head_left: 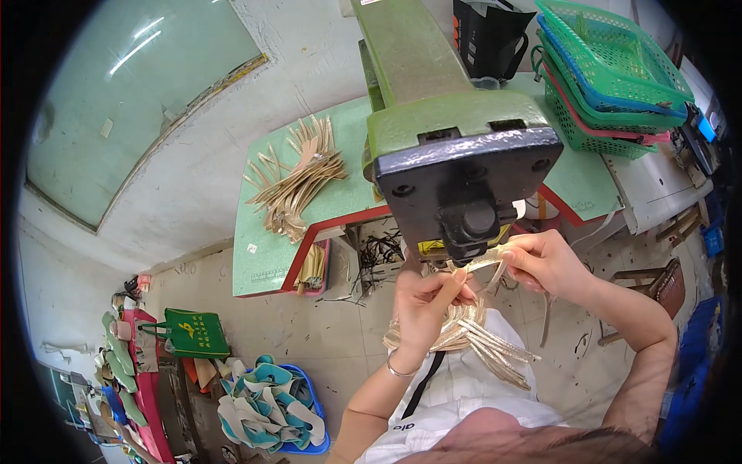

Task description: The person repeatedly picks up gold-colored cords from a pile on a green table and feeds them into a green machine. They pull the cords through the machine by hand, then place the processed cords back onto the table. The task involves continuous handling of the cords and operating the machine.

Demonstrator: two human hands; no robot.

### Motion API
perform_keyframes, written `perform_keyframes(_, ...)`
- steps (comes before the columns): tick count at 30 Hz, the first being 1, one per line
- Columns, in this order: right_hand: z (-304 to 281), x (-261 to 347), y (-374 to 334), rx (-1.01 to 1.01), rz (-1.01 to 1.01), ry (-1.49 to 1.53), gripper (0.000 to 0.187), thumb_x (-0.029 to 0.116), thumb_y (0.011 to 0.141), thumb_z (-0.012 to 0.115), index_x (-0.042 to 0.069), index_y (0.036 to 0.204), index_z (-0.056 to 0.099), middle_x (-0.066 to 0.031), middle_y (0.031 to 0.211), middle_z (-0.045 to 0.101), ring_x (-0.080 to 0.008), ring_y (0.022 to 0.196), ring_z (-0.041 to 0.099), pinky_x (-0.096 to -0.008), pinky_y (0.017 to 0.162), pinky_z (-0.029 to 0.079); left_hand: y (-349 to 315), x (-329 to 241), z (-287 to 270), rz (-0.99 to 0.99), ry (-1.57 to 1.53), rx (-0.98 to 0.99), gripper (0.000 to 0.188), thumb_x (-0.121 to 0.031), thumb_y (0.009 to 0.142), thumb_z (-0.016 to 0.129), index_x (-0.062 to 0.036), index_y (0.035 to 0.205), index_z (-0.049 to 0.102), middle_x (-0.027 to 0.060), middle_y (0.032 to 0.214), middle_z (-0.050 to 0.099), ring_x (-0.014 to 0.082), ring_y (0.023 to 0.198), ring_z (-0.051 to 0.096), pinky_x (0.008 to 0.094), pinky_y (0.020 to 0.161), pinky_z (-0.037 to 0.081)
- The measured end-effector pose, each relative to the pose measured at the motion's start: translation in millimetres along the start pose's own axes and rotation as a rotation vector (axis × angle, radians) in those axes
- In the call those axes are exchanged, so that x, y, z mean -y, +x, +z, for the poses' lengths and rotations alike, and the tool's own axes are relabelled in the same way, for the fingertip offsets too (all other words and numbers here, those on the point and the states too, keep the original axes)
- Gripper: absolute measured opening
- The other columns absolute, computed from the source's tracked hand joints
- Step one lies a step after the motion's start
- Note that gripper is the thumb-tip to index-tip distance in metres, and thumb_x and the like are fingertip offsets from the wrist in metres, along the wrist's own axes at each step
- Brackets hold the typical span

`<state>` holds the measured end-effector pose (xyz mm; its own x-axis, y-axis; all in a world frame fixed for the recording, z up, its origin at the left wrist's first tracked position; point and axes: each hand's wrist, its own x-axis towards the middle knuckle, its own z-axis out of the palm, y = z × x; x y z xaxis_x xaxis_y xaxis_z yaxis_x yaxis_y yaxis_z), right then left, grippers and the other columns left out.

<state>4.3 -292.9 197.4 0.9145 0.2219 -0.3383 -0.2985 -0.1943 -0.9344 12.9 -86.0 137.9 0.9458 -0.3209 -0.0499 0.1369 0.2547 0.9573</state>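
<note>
Just under the black head of a green machine [433, 108], my two hands work close together. My left hand [425, 301] is closed, pinching a narrow gold strap [488, 261] between thumb and fingers. To its right, my right hand [547, 264] grips the same strap near its other end, fingers curled in. A bundle of shiny gold strips [483, 344] lies on my lap below the hands. The machine's black head hides part of where the strap passes.
A green table [263, 267] carries another pile of gold strips [301, 185]. Stacked plastic baskets [618, 69] and a black bag [491, 39] stand at the back right. Lower left are a blue basket [321, 448] of offcuts and a green bag [193, 332]. A wooden stool [665, 286] is at right.
</note>
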Motion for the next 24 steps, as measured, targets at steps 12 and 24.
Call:
perform_keyframes(12, 21, 12, 19, 0.033, -0.094, -0.147, 0.022, 0.019, 0.087, 0.06, -0.001, 0.077, 0.061, 0.0009, 0.058, 0.054, -0.002, 0.051, 0.043, -0.0221, 0.045, 0.034, -22, 19, -13, 0.081, -0.149, -0.271, 0.02, -0.011, 0.089, 0.056, 0.0064, 0.088, 0.065, 0.0085, 0.068, 0.061, 0.0125, 0.06, 0.055, 0.0227, 0.057, 0.042)
perform_keyframes(24, 28, 2, 34, -0.035, -0.391, -0.358, 0.024, 0.018, 0.081, 0.067, -0.004, 0.089, 0.066, -0.0053, 0.067, 0.063, -0.0042, 0.06, 0.053, -0.0235, 0.052, 0.044, -29, 30, -24, 0.094, -0.264, -0.345, 0.019, -0.013, 0.088, 0.058, 0.0048, 0.087, 0.065, 0.0078, 0.069, 0.061, 0.0115, 0.061, 0.055, 0.0219, 0.057, 0.039)
